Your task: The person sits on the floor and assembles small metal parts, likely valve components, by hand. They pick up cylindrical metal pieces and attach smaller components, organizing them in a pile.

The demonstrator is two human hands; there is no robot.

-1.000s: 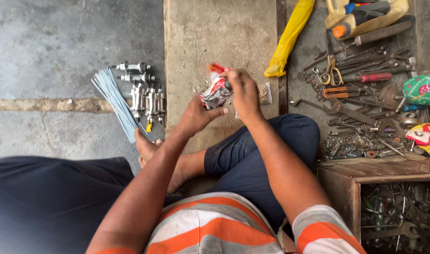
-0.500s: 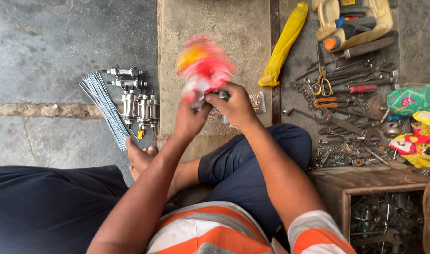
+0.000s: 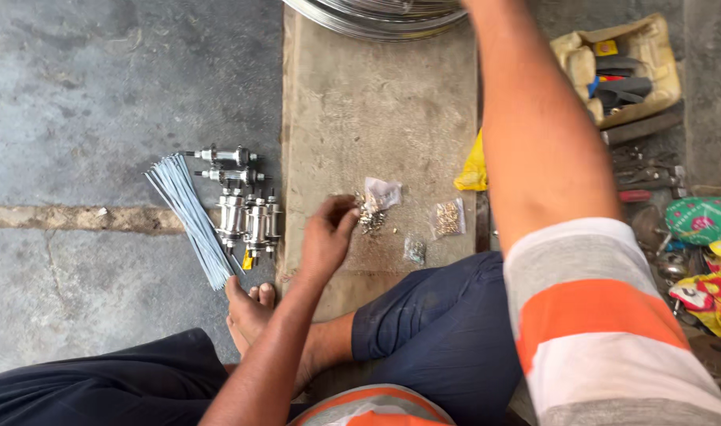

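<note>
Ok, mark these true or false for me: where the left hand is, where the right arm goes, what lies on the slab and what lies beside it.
1. The left hand is at a small pile of metal bits on the concrete slab. True.
2. The right arm rests in the lap. False: it reaches up past the top edge; its hand is out of view.
3. The bundle of spokes lies on the slab. False: it lies on the floor to the slab's left, beside the hubs.
4. Small clear bags lie on the slab. True.
</note>
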